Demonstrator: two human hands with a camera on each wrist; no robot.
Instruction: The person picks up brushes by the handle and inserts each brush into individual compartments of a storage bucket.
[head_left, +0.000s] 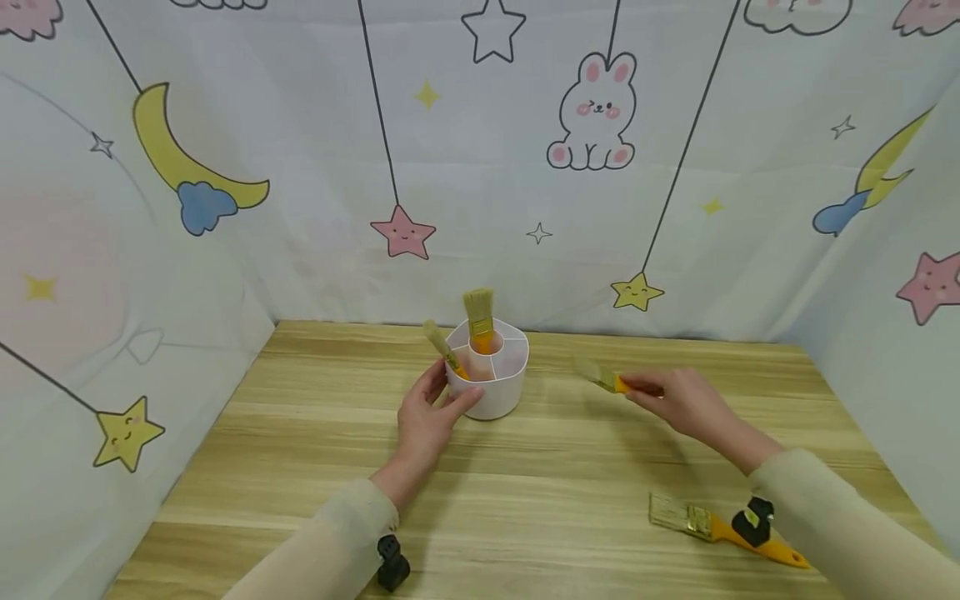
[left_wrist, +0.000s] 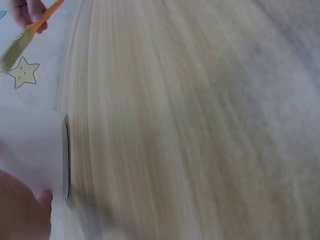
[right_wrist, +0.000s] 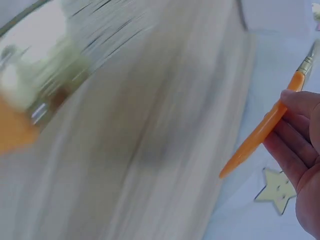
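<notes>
A white compartment organizer (head_left: 504,392) stands on the table towards the back, and my left hand (head_left: 426,417) grips its left side, thumb at the front. One paintbrush (head_left: 480,315) stands bristles-up in its round middle compartment. Another paintbrush (head_left: 442,346) leans out of the front left compartment. To the right of the organizer, my right hand (head_left: 678,400) pinches a third paintbrush (right_wrist: 272,120) by its orange handle, above the table. Its bristles point left towards the organizer in the head view and look blurred there.
Another paintbrush (head_left: 701,523) with an orange handle lies on the wooden table (head_left: 540,500) at the front right, partly under the right forearm in the head view. A white patterned curtain (head_left: 315,250) hangs behind the table and along both sides.
</notes>
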